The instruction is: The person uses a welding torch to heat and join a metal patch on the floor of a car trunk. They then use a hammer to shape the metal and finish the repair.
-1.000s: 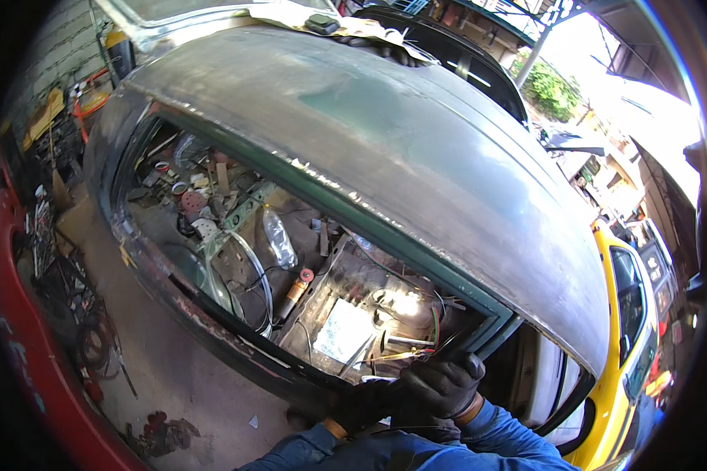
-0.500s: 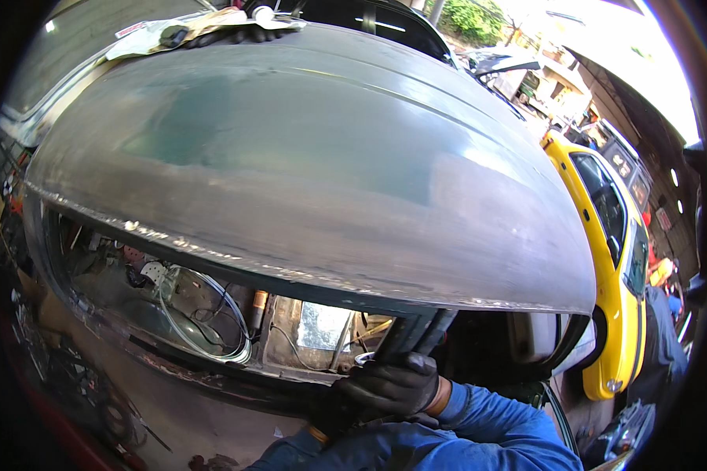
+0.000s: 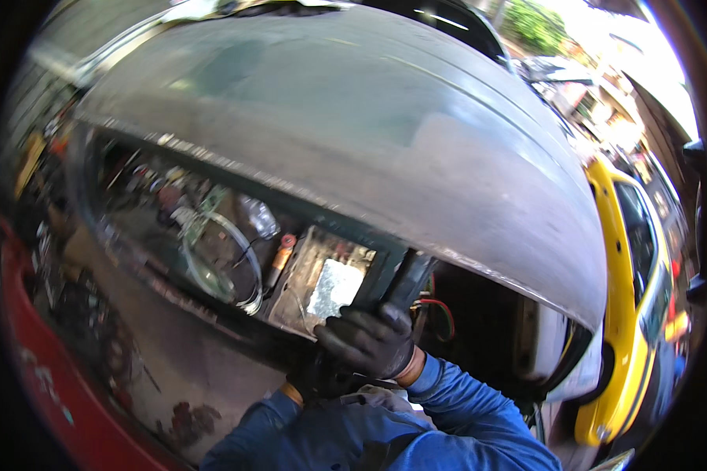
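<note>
Both my hands wear black gloves and come together low in front of me, at the sill of a car's side opening. My right hand [image 3: 369,339] is uppermost, its fingers bent and closed at the lower end of a dark upright pillar [image 3: 404,282]. Whatever lies inside those fingers is hidden. Just below and left of it is my left hand [image 3: 322,378], partly covered by the right, and its fingers do not show clearly. Above the opening stretches the car's roof [image 3: 306,118], bare grey metal with greenish patches and a rough, pale lower edge.
Inside the opening lie a coiled clear hose [image 3: 247,251], an orange-topped cylinder [image 3: 283,255] and a shiny flat sheet [image 3: 337,286]. Red and green cables [image 3: 446,310] hang right of the pillar. A yellow car [image 3: 616,330] stands at right, a red panel [image 3: 43,377] at lower left.
My view has turned and shifted, so the roof sits higher and the red panel shows more at lower left. Both hands appear higher and further left, still together beside the pillar.
</note>
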The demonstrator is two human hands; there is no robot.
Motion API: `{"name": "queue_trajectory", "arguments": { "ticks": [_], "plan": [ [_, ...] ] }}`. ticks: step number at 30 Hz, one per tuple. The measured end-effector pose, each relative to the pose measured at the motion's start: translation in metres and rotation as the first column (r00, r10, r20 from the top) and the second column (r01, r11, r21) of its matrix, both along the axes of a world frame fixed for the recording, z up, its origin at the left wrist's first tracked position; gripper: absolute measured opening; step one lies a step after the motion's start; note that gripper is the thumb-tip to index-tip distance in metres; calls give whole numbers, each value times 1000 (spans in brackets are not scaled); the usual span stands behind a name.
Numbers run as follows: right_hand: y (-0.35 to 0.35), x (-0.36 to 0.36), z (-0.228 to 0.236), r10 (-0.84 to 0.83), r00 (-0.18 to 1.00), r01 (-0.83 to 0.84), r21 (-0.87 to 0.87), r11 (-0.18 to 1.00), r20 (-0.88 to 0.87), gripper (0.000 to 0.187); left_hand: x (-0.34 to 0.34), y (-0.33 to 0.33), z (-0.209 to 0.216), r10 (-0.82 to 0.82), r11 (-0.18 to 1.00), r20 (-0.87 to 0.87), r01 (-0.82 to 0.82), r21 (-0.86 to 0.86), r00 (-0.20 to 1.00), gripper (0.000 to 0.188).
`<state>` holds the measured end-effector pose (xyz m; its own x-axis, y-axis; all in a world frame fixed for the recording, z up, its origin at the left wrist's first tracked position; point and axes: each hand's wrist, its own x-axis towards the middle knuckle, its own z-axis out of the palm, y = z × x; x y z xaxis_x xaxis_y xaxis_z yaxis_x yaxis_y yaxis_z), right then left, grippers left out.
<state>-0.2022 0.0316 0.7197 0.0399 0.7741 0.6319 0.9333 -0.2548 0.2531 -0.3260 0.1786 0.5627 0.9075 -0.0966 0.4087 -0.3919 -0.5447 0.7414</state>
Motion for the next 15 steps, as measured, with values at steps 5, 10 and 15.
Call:
{"name": "queue_trajectory", "arguments": {
  "ticks": [5, 10, 15],
  "plan": [
    [2, -4, -3, 2, 1000, -3, 43, 999, 7, 48, -4, -8, -35, -149, 817, -310, -60, -574, 939, 44],
    [15, -15, 55, 207, 959, -238, -155, 959, -194, 37, -8, -35, -34, -73, 629, -324, -208, -749, 943, 37],
    [34, -8, 103, 200, 975, -217, -225, 950, -95, 44, -26, -47, -17, 309, 842, -308, -410, -351, 900, 44]
  ]
}}
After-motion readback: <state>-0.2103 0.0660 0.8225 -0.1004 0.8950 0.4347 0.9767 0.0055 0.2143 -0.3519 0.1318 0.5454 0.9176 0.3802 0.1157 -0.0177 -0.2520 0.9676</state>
